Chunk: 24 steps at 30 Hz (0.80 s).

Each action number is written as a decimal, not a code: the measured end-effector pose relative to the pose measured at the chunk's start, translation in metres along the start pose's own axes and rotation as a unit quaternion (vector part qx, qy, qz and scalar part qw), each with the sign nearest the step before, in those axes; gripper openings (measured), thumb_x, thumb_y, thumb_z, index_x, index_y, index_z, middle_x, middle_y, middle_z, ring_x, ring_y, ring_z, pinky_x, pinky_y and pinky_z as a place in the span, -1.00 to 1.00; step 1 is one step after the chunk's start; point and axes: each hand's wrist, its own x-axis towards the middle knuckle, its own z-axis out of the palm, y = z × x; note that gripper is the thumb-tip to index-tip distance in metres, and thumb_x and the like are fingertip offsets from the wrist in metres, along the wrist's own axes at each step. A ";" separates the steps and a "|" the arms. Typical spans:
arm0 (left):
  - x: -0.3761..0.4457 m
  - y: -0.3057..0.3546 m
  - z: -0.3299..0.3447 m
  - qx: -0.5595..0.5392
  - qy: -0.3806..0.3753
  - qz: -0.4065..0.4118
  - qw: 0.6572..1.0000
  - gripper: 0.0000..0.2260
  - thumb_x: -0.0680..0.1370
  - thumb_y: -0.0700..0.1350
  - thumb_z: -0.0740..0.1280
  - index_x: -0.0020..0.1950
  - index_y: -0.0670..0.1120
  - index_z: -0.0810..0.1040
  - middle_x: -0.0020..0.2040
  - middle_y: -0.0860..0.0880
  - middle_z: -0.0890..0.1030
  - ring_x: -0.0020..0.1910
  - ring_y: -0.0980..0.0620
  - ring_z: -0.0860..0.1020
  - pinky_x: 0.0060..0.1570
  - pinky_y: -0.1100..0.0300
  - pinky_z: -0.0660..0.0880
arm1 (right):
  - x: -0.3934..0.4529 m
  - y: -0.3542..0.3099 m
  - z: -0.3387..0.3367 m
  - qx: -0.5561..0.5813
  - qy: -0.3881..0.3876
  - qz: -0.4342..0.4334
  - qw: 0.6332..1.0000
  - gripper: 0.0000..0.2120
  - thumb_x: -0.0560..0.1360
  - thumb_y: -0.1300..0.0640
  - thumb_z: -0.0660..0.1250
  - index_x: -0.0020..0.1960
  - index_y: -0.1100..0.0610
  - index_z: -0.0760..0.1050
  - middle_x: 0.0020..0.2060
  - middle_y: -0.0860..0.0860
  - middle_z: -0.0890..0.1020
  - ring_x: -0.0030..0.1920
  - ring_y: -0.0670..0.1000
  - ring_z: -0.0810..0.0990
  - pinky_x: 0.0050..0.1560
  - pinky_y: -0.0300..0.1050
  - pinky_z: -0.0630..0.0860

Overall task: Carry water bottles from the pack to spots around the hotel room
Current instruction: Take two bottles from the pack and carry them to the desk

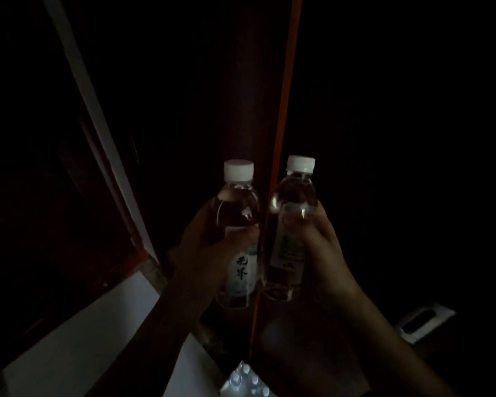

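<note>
The scene is very dark. My left hand [209, 247] grips a clear water bottle [238, 213] with a white cap and a pale label, held upright at the frame's middle. My right hand [318, 242] grips a second water bottle [294, 202] of the same kind, upright and close beside the first. Both caps point up. The pack of bottles [246, 381], wrapped in clear plastic with several white caps showing, lies at the bottom edge below my forearms.
A dark reddish wooden door edge [287, 110] runs vertically right behind the bottles. A pale door frame strip [98, 116] slants down on the left. Light floor [92, 333] shows at lower left. A small grey handle-like object [421, 320] lies at lower right.
</note>
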 end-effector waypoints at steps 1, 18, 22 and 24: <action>-0.001 0.011 -0.002 -0.013 -0.009 0.003 1.000 -0.69 0.32 0.08 0.48 0.00 0.38 0.62 0.01 0.17 0.72 -0.01 0.17 0.70 -0.28 0.32 0.61 | -0.003 -0.009 0.006 -0.009 0.001 -0.007 1.000 -0.55 0.38 -0.05 0.44 0.25 0.00 0.53 0.10 0.12 0.68 0.06 0.19 0.68 -0.11 0.07 0.61; -0.032 0.094 0.032 -0.158 -0.318 -0.023 0.935 -0.80 0.35 0.18 0.40 -0.05 0.22 0.65 -0.14 0.06 0.73 -0.24 0.11 0.71 -0.35 0.26 0.58 | -0.159 -0.098 0.033 -0.103 0.265 -0.109 0.952 -0.53 0.35 -0.08 0.41 0.22 0.04 0.52 -0.07 0.10 0.66 -0.13 0.12 0.68 -0.23 0.04 0.60; -0.075 0.124 0.091 -0.182 -0.426 -0.031 0.886 -0.80 0.41 0.16 0.39 0.01 0.21 0.64 -0.01 -0.05 0.73 -0.19 0.00 0.71 -0.30 0.15 0.60 | -0.239 -0.133 0.016 -0.099 0.337 -0.152 0.924 -0.61 0.41 -0.01 0.38 0.19 0.11 0.51 -0.05 0.18 0.60 -0.14 0.19 0.64 -0.17 0.15 0.59; -0.103 0.136 0.126 -0.190 -0.469 -0.051 0.861 -0.82 0.45 0.11 0.39 0.03 0.18 0.64 0.00 -0.08 0.73 -0.18 -0.03 0.71 -0.29 0.12 0.60 | -0.280 -0.150 0.006 -0.089 0.378 -0.172 0.905 -0.51 0.34 -0.04 0.42 0.20 0.16 0.49 -0.04 0.22 0.57 -0.12 0.22 0.61 -0.15 0.15 0.56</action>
